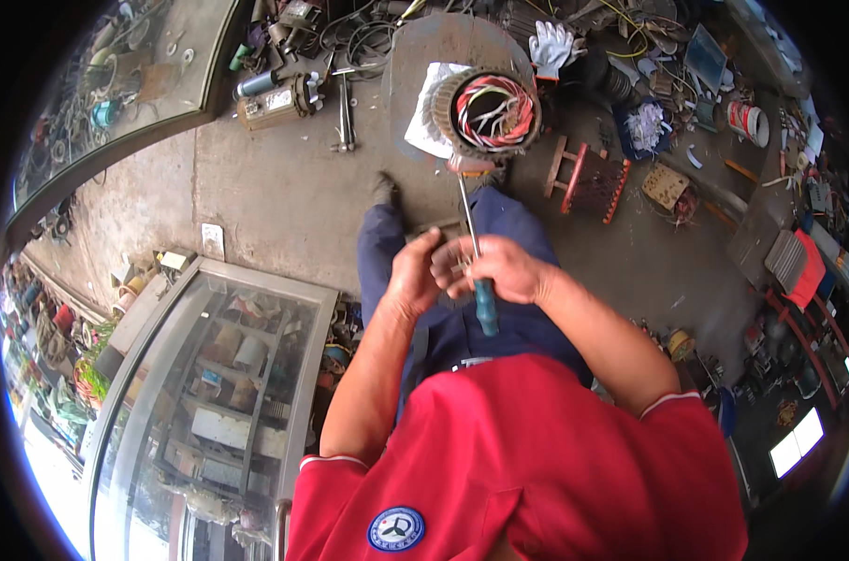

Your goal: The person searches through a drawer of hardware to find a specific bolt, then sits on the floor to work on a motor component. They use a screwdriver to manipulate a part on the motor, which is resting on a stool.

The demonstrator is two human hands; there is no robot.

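My right hand (501,269) holds a long-shafted screwdriver (485,309). Its blue-green handle points back toward my waist and its thin metal shaft reaches forward past the fingers. Close beside it on the left, my left hand (411,273) is curled, thumb and fingers together; whatever they pinch, if anything, is too small to tell. Beyond both hands, a motor stator (440,110) with red and white wound leads inside its ring rests on a round-topped stand (434,42). White paper or cloth (426,131) lies partly under the stator.
A white work glove (551,49) lies right of the stand. Left of it are a motor (276,105) and a hammer-like tool (344,131) on the floor. A red frame (588,182) stands at right. A glass-fronted cabinet (314,374) is near my left side.
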